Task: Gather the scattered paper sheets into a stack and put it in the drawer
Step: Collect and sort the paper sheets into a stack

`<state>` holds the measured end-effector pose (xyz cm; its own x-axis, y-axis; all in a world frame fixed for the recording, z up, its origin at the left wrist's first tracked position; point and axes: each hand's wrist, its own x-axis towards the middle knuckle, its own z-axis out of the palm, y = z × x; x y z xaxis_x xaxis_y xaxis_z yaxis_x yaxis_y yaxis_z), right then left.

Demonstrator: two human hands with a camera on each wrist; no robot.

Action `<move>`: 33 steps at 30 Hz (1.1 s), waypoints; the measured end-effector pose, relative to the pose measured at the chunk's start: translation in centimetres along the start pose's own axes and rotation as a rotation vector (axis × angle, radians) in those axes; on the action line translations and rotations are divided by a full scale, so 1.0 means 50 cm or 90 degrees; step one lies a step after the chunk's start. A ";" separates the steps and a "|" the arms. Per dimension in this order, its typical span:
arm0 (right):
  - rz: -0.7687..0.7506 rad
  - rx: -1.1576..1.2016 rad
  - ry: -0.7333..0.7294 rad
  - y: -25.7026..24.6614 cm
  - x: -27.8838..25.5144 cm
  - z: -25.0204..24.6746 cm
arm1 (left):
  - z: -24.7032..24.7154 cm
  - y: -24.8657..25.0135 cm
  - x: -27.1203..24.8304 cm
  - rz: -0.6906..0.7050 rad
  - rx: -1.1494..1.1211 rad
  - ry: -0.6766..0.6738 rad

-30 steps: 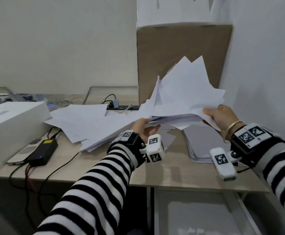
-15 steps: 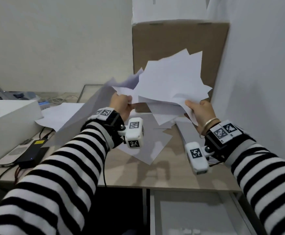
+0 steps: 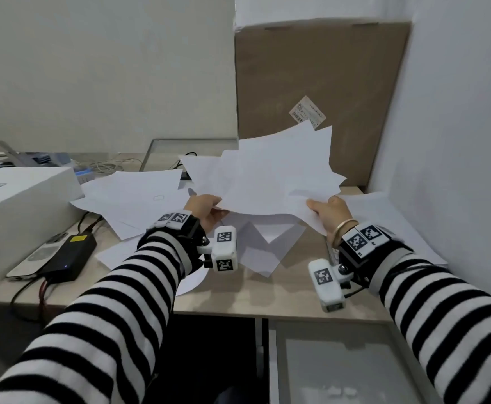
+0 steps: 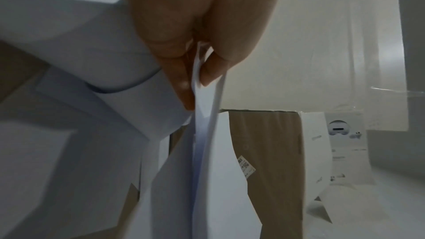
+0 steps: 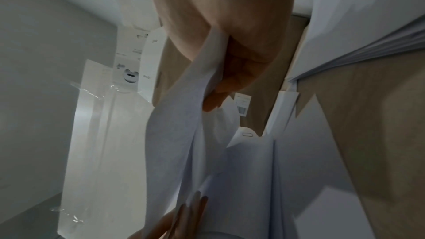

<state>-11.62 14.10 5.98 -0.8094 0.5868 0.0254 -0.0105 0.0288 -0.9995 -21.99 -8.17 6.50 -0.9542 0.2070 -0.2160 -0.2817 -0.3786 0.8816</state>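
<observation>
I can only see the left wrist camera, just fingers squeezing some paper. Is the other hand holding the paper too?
Observer: Yes. The head view shows the right hand gripping the far edge of the same messy bundle of sheets that the left hand holds.
Operator: Is there more paper somewhere?
Observer: Yes, a neater pile lies on the desk by the right wall.
Operator: Is the drawer open?
Observer: A grey drawer shows below the desk's front edge. It looks pulled out, but I can't be sure.
</observation>
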 end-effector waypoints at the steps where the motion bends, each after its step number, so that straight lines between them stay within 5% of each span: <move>1: -0.002 -0.006 0.002 0.006 -0.002 -0.001 | -0.001 -0.004 0.000 -0.003 0.009 0.000; 6: -0.025 0.024 0.015 -0.001 0.007 -0.011 | 0.016 0.018 0.006 0.028 -0.023 -0.032; 15: -0.071 0.204 0.034 -0.107 0.011 -0.005 | 0.070 0.148 -0.026 0.223 -0.021 -0.107; 25: 0.048 0.065 -0.066 -0.035 -0.019 0.007 | -0.061 0.077 -0.043 0.020 0.140 0.050; 29: 0.107 -0.067 -0.108 0.016 -0.011 -0.010 | -0.114 0.028 -0.046 -0.034 0.067 0.086; 31: 0.129 -0.100 -0.119 0.040 -0.002 -0.017 | -0.136 0.011 -0.031 -0.033 0.019 0.145; 33: 0.158 -0.128 -0.123 0.051 -0.005 -0.023 | -0.142 -0.003 -0.006 -0.056 0.119 0.225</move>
<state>-10.76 14.96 3.46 -0.8687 0.4334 -0.2400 0.3001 0.0750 -0.9509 -22.35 -14.59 3.45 -0.9122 -0.1037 -0.3963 -0.3718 -0.1966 0.9072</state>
